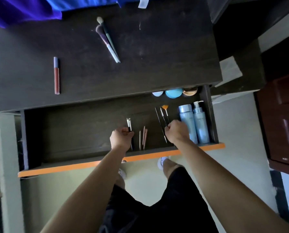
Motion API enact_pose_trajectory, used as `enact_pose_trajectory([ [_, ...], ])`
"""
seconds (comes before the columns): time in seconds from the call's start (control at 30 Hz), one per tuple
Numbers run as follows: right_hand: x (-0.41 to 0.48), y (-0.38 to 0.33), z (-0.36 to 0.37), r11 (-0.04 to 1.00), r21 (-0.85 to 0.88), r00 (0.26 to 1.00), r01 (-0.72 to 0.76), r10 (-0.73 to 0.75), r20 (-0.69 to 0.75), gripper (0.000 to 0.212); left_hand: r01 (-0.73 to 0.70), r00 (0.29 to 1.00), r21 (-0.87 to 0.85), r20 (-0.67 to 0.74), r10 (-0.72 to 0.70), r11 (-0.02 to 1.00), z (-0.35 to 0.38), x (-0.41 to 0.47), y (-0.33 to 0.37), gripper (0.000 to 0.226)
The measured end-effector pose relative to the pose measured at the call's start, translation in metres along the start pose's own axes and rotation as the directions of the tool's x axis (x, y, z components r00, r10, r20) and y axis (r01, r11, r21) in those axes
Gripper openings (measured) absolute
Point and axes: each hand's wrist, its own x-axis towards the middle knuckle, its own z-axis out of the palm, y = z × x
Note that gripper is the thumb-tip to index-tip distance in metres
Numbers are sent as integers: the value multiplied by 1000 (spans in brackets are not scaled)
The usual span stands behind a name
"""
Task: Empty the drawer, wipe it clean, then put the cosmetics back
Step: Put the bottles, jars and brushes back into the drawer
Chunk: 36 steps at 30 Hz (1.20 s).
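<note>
drawer is pulled out from under the desk, orange front edge nearest the person, and it's still got plenty of stuff in it. both hands are down inside, at the near side of it.

left hand: grip is clamped on a couple of small black-handled brushes, tips pointing to the far side. right hand: grip is closed round a bunch of thin brushes, one being a little orange fan brush. can't tell exactly how many are in that bunch.

between the two hands, some pink sticks lie on the drawer floor, touched by neither hand. just right of the right hand, two blue bottles lie side by side against the drawer's right wall, one with a pump top. at the far right, half tucked under the desk edge, there's a pale round compact, a blue one and a gold-lidded jar.

up on the desk: a lip gloss tube on the left, and two big makeup brushes lying together further back near the middle. blue cloth hangs over the far edge.
</note>
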Motion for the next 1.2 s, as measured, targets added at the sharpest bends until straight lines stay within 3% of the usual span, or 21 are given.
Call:
enact_pose_trajectory([
  [0.1, -11, 4, 5, 999, 34, 994, 19, -16, -105, 33, 8, 1000, 93, -22, -6, 996, 4, 1, -13, 16],
  [0.2, -23, 8, 13, 988, 81, 977, 130, -114, -180, 32, 18, 998, 122, -68, -10, 992, 2, 1, -25, 19],
  [0.33, -39, 3, 38, 961, 119, 960, 251, -231, -156, 26, 19, 995, 143, -101, -4, 990, -2, 5, -37, 21],
  [0.6, -44, -1, 48, 991, 79, 994, 111, -110, -21, 41, -45, 999, 239, -8, 49, 970, -9, 12, -61, 29],
  [0.77, -48, -7, 50, 993, 58, 995, 98, -98, 1, 43, -54, 998, 251, -2, 56, 967, -14, 11, -75, 29],
  [1.0, -50, -14, 53, 995, 46, 996, 87, -87, -9, 17, -68, 997, 250, -13, 74, 966, -14, 12, -80, 27],
  [1.2, -40, 12, 40, 998, -15, 996, -67, 66, -65, 16, -77, 997, 268, 3, 79, 960, -13, 11, -79, 24],
])
